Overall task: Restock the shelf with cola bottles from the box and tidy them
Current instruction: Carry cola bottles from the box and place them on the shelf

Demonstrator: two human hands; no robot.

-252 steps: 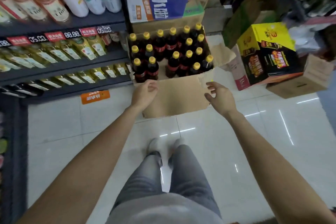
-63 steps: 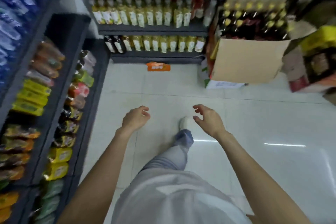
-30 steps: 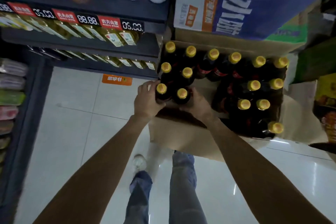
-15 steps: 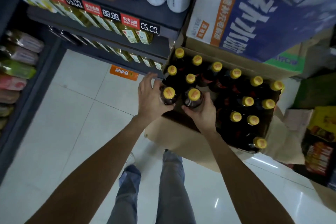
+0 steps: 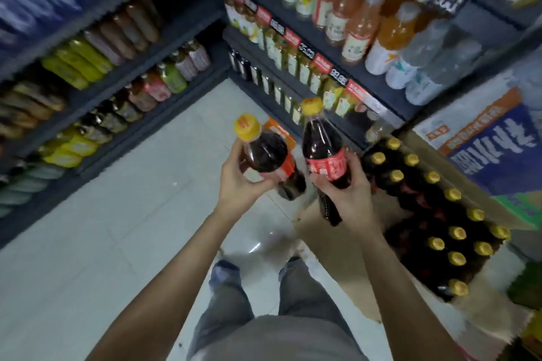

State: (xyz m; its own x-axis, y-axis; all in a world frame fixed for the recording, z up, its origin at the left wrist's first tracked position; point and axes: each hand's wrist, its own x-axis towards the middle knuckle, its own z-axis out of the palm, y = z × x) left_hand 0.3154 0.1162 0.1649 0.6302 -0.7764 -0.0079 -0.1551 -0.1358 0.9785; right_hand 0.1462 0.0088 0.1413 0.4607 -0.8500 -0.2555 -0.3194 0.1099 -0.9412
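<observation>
Now the left hand (image 5: 239,184) grips one cola bottle (image 5: 265,155), fingers curled round its body, and the right hand (image 5: 347,193) grips another bottle (image 5: 324,155) at its red label. Both are held above the floor (image 5: 117,228), left of the box (image 5: 337,231). Half a second ago both bottles stood in the box; they have since been lifted clear.

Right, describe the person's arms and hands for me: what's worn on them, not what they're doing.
Both forearms are bare up to the frame's edge: no sleeves in view. The left hand and right hand wear no gloves, and no watch, ring or bracelet shows at the wrists or fingers. The picture is slightly blurred, so fine detail is uncertain.
</observation>
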